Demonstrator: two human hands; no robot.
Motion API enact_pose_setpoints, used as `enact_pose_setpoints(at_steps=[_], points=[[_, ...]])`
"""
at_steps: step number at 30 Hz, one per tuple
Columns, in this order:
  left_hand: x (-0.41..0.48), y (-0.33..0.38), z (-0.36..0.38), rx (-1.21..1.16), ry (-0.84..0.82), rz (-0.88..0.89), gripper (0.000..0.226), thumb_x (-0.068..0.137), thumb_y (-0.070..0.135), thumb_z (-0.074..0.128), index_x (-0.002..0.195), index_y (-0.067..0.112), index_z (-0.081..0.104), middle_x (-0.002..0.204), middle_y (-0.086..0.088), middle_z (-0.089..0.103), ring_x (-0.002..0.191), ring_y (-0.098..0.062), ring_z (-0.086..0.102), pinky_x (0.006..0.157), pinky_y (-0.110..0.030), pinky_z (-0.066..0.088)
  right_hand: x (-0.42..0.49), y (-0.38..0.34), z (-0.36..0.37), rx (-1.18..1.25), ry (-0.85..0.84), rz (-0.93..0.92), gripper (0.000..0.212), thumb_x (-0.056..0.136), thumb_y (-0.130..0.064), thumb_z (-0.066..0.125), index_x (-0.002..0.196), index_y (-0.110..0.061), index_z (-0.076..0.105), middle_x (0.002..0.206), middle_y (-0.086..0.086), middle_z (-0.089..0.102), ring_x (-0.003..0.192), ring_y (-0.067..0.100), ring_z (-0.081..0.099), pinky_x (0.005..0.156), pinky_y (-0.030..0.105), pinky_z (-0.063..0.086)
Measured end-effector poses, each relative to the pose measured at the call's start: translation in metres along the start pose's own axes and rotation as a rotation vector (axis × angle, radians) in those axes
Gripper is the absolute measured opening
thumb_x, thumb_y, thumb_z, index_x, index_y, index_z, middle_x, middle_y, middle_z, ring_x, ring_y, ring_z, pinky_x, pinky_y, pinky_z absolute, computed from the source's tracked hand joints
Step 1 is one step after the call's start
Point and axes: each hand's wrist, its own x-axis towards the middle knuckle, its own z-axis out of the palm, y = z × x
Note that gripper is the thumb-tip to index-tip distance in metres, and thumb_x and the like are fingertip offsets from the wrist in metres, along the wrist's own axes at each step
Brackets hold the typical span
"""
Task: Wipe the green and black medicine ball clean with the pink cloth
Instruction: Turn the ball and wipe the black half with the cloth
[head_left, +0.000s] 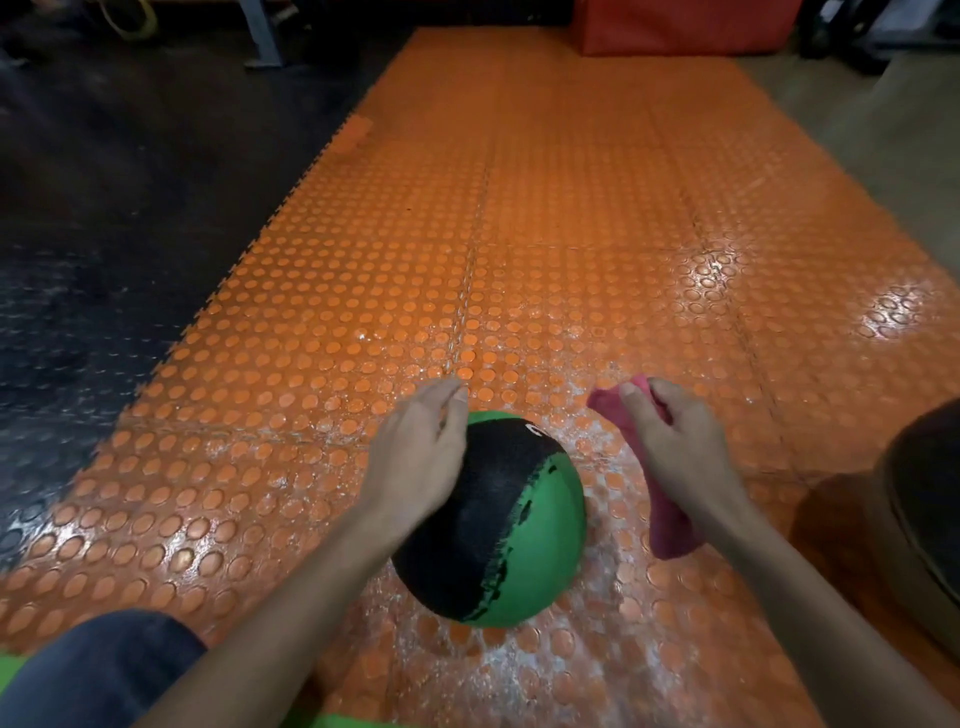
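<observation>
The green and black medicine ball (511, 525) sits on the orange studded floor mat (545, 234), low in the middle of the head view. My left hand (415, 452) lies against the ball's upper left side with its fingers fairly straight. Just right of the ball, my right hand (675, 441) grips the pink cloth (667, 525), which bunches above the fingers and hangs down below the palm. The cloth is apart from the ball.
Black rubber flooring (104, 234) borders the mat on the left. A red padded block (685, 26) stands at the mat's far end. A dark round object (930, 499) lies at the right edge. My knee in dark trousers (104, 670) is at the bottom left.
</observation>
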Motion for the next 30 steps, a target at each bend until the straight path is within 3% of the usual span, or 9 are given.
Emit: enact_pose_setpoints(at_steps=[5, 9, 12, 15, 17, 20, 23, 27, 30], points=[[-0.009, 0.003, 0.026, 0.339, -0.022, -0.032, 0.049, 0.099, 0.044, 0.022, 0.142, 0.024, 0.034, 0.149, 0.005, 0.033, 0.138, -0.014, 0.026, 0.114, -0.042, 0.014, 0.014, -0.008, 0.014, 0.061, -0.072, -0.086, 0.014, 0.091, -0.024, 0.049, 0.081, -0.018, 0.056, 0.072, -0.001, 0.052, 0.06, 0.012, 0.046, 0.051, 0.021, 0.041], [-0.006, -0.004, 0.019, 0.211, 0.016, -0.004, 0.036, 0.1, 0.03, 0.032, 0.13, 0.023, 0.05, 0.13, 0.001, 0.056, 0.114, -0.017, 0.052, 0.095, -0.031, 0.038, 0.008, -0.022, 0.052, -0.041, -0.181, -0.326, 0.017, 0.087, -0.033, 0.052, 0.095, -0.023, 0.063, 0.085, -0.014, 0.049, 0.073, 0.001, 0.043, 0.066, 0.012, 0.038], [0.002, -0.01, 0.008, 0.145, -0.023, -0.03, 0.034, 0.1, 0.024, 0.033, 0.125, 0.022, 0.055, 0.125, 0.001, 0.06, 0.105, -0.018, 0.056, 0.082, -0.023, 0.037, -0.003, -0.011, 0.079, -0.144, -0.155, -0.525, 0.03, 0.086, -0.041, 0.047, 0.093, -0.019, 0.066, 0.088, -0.01, 0.054, 0.08, 0.011, 0.047, 0.065, 0.021, 0.042], [0.008, -0.027, -0.004, 0.057, -0.088, -0.078, 0.035, 0.1, 0.027, 0.032, 0.128, 0.03, 0.053, 0.136, 0.003, 0.051, 0.122, -0.02, 0.047, 0.105, -0.04, 0.031, -0.014, 0.022, 0.085, 0.039, -0.088, -0.431, 0.029, 0.086, -0.038, 0.049, 0.089, -0.015, 0.067, 0.086, -0.011, 0.053, 0.076, 0.008, 0.049, 0.062, 0.017, 0.042], [0.01, -0.04, -0.011, -0.051, -0.11, -0.081, 0.034, 0.1, 0.03, 0.031, 0.125, 0.035, 0.054, 0.137, 0.001, 0.05, 0.123, -0.022, 0.047, 0.108, -0.052, 0.03, -0.024, 0.05, 0.084, 0.143, -0.081, -0.27, 0.018, 0.086, -0.036, 0.055, 0.083, -0.02, 0.063, 0.082, -0.013, 0.051, 0.072, 0.002, 0.048, 0.062, 0.013, 0.039], [0.014, -0.047, -0.018, -0.14, -0.141, -0.096, 0.033, 0.101, 0.025, 0.03, 0.119, 0.037, 0.056, 0.136, 0.002, 0.05, 0.121, -0.02, 0.047, 0.107, -0.052, 0.032, -0.026, 0.067, 0.08, 0.062, -0.087, -0.137, 0.012, 0.086, -0.024, 0.056, 0.078, -0.031, 0.055, 0.076, -0.013, 0.05, 0.066, 0.0, 0.046, 0.059, 0.015, 0.032], [0.025, -0.045, -0.016, -0.094, -0.2, -0.1, 0.034, 0.101, 0.023, 0.031, 0.122, 0.03, 0.057, 0.135, 0.001, 0.051, 0.119, -0.019, 0.048, 0.106, -0.051, 0.033, -0.004, 0.023, 0.084, 0.11, -0.057, -0.256, 0.008, 0.086, -0.025, 0.057, 0.09, -0.032, 0.059, 0.078, -0.019, 0.049, 0.067, -0.007, 0.045, 0.057, 0.012, 0.034], [0.04, -0.043, -0.015, -0.102, -0.238, 0.002, 0.037, 0.097, 0.005, 0.033, 0.088, 0.027, 0.062, 0.096, -0.003, 0.067, 0.081, -0.001, 0.06, 0.076, -0.032, 0.049, 0.008, -0.04, 0.102, -0.188, -0.09, -0.691, 0.026, 0.084, -0.039, 0.047, 0.087, -0.023, 0.067, 0.079, -0.013, 0.054, 0.067, 0.004, 0.041, 0.048, 0.008, 0.03], [0.045, -0.048, -0.018, -0.14, -0.28, -0.045, 0.033, 0.1, 0.015, 0.032, 0.108, 0.022, 0.062, 0.085, -0.009, 0.067, 0.057, -0.002, 0.056, 0.051, -0.014, 0.044, -0.003, -0.021, 0.105, -0.187, -0.013, -0.766, 0.022, 0.084, -0.036, 0.049, 0.084, -0.022, 0.065, 0.081, -0.007, 0.059, 0.068, 0.01, 0.046, 0.047, 0.017, 0.038]])
